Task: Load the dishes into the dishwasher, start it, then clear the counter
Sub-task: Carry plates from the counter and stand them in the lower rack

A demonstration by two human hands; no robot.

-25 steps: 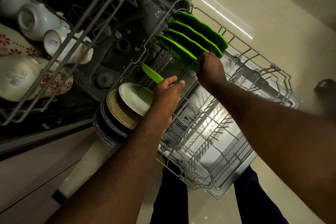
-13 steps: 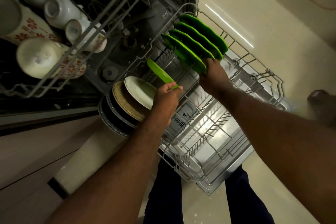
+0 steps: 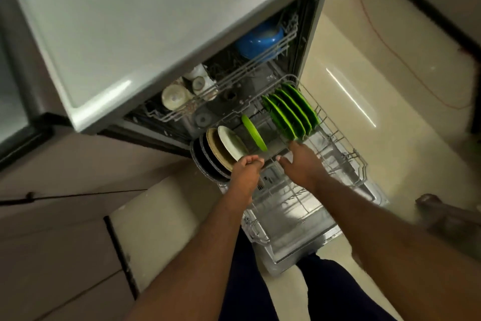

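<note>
Leaving the green plate [image 3: 253, 133] racked, left hand [image 3: 246, 173] and right hand [image 3: 302, 164] withdrawn

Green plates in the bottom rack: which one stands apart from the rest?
The lone green plate next to the white plate. A gap separates it from the other green plates, which stand packed together further right.

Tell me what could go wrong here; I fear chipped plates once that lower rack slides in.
The lone lime-green round plate stands tilted, apart from its neighbours; a jolt might tip it onto the white round plate. The dark round plates sit at the left edge of the wire lower rack and may catch the dishwasher frame. The right hand lies close beside the row of lime-green plates and could knock them.
</note>
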